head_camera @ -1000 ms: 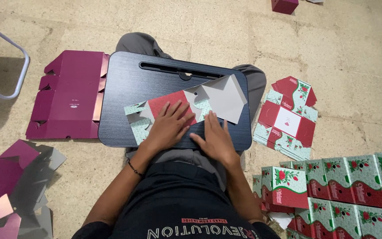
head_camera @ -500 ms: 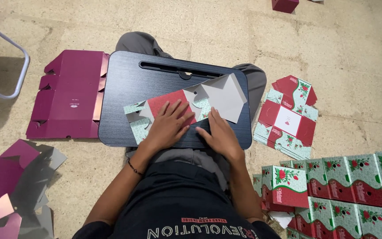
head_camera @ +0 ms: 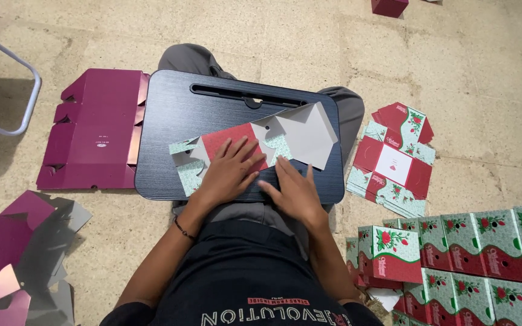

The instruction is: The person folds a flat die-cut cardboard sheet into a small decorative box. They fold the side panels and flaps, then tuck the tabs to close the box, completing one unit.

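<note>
A flat red-and-green floral carton blank (head_camera: 237, 140) lies on a dark lap tray (head_camera: 176, 115) across my knees, with a grey flap (head_camera: 306, 136) folded up at its right end. My left hand (head_camera: 228, 172) presses flat on the red panel, fingers spread. Beside it, my right hand (head_camera: 294, 190) lies flat on the blank's lower edge, fingers pointing up and left. Neither hand grips anything.
A stack of magenta flat blanks (head_camera: 92, 136) lies left of the tray, more magenta and silver blanks (head_camera: 13, 253) at lower left. Floral flat blanks (head_camera: 394, 160) lie to the right; several folded floral boxes (head_camera: 472, 241) stand at lower right. A chair leg (head_camera: 22, 90) is upper left.
My right hand has slid a little left and down along the blank's lower edge. The left hand stays pressed on the red panel.
</note>
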